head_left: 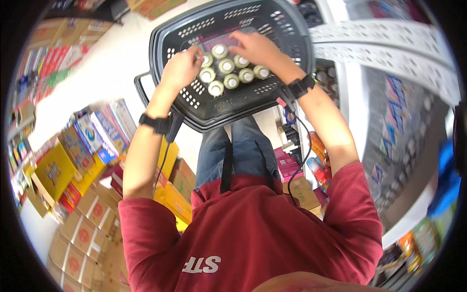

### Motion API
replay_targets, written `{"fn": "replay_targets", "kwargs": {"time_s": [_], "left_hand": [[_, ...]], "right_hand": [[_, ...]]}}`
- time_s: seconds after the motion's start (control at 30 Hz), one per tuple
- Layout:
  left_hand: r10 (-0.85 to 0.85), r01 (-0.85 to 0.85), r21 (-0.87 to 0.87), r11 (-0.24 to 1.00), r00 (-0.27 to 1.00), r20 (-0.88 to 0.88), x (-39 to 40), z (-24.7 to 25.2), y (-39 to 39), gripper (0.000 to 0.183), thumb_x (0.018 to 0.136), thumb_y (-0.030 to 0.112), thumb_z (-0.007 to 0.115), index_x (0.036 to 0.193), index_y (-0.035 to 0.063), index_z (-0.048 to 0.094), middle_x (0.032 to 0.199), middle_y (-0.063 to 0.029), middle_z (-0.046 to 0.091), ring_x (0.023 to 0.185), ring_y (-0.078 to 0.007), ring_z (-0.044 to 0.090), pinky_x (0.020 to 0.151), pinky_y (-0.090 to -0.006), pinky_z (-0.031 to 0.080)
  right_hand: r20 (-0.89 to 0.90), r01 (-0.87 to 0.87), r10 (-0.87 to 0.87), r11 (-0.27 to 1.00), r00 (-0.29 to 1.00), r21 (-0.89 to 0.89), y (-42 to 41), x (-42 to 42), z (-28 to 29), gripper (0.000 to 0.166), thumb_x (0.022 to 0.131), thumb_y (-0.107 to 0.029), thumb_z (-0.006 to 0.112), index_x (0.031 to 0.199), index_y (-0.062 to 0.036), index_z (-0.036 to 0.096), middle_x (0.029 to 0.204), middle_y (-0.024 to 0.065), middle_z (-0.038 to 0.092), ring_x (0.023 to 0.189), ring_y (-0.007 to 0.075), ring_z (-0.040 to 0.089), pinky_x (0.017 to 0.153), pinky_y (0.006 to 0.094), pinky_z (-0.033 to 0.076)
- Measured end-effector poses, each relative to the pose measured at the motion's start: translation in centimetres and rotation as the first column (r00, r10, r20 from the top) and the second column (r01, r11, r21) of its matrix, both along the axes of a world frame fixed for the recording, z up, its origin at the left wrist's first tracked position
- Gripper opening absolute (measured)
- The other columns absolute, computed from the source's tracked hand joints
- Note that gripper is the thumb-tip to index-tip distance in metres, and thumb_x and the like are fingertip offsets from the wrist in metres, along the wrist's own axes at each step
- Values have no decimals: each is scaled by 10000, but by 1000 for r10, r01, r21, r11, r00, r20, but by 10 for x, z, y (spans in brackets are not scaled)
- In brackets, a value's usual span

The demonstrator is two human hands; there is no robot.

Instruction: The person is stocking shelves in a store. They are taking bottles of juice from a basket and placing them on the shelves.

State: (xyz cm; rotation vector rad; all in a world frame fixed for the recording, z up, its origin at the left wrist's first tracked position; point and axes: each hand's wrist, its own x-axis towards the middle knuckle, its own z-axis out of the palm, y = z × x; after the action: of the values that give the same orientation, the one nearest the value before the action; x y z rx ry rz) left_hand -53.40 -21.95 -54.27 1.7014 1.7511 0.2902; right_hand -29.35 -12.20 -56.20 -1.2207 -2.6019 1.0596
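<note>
A dark plastic shopping basket (233,116) with perforated walls stands in front of me. Inside it several small bottles with pale round caps (226,66) are grouped upright. My left hand (183,67) is over the basket's left part, its fingertips close beside a bottle at the group's left edge; whether they touch it is unclear. Above the group's upper right hovers my right hand (253,47), fingers apart and curved, with nothing seen in it. Behind the bottles lies a flat, partly see-through item with pink print (215,43), partly hidden by my right hand.
Stacked cartons (85,226) and yellow display boxes (54,171) fill the lower left. White perforated shelving (383,40) runs along the right, with wrapped bottle packs (394,120). The basket's handle (140,87) juts out left. Cables (309,146) hang from both wrist straps.
</note>
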Motion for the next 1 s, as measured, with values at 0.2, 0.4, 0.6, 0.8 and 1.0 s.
{"fn": "replay_targets", "kwargs": {"time_s": [0.2, 0.4, 0.6, 0.8, 1.0], "left_hand": [[-378, 288, 339, 896, 894, 240, 57, 167, -9, 100, 977, 125, 648, 991, 27, 636, 712, -126, 597, 617, -207, 568, 607, -340, 474], [-752, 433, 667, 607, 583, 307, 156, 316, -49, 31, 949, 29, 658, 959, 1, 666, 702, -108, 591, 584, -178, 567, 545, -306, 440], [-963, 465, 847, 259, 193, 188, 281, 387, -130, 74, 902, -9, 695, 969, 15, 676, 744, -97, 660, 594, -206, 603, 557, -301, 459], [-975, 422, 886, 191, -21, 220, 399, 412, -194, 52, 924, 28, 690, 972, 25, 672, 678, -86, 606, 542, -184, 551, 528, -307, 433], [-964, 485, 852, 197, -64, 259, 531, 418, -230, 76, 957, 102, 664, 974, 28, 663, 596, -73, 498, 518, -172, 479, 515, -304, 393]], "right_hand": [[-93, 122, -102, 962, 990, 244, -94, 51, 178, 270, 956, -320, 644, 1143, -127, 637, 808, 163, 710, 736, 407, 687, 626, 494, 540], [-10, 265, -313, 787, 950, 556, -229, 126, 355, 245, 946, -295, 662, 993, -72, 571, 745, 146, 656, 702, 387, 667, 602, 476, 526], [12, 391, -634, 492, 773, 778, -380, 213, 462, 233, 916, -263, 697, 1020, -74, 610, 772, 105, 671, 728, 336, 690, 600, 429, 545], [75, 331, -881, 253, 467, 909, -478, 304, 541, 247, 897, -276, 734, 1045, -89, 670, 804, 95, 708, 749, 310, 708, 632, 419, 549], [-69, 350, -978, 4, 197, 937, -519, 450, 590, 267, 920, -301, 678, 1080, -91, 725, 923, 159, 742, 902, 362, 710, 792, 472, 571]]}}
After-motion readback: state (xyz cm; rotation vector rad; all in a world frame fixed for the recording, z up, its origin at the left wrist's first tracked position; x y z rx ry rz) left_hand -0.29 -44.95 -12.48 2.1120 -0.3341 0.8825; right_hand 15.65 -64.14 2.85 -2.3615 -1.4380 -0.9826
